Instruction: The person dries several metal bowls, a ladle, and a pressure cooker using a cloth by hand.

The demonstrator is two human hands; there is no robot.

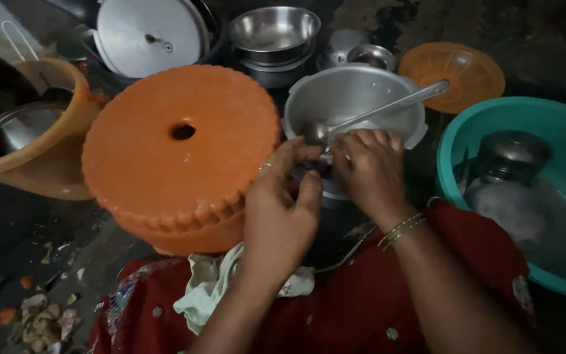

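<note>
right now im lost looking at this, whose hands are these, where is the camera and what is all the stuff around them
The camera sits on a person's head and looks down, so the two hands are that person's own. The left hand and right hand meet at the near rim of a metal pot; what the fingers pinch is hidden. A long metal ladle lies in the pot. Left of the hands is a big orange ribbed lid with a hole. At right, a teal basin holds a steel vessel. Behind are a steel bowl, a flat metal lid and an orange strainer lid. A pale cloth lies on the red lap.
</note>
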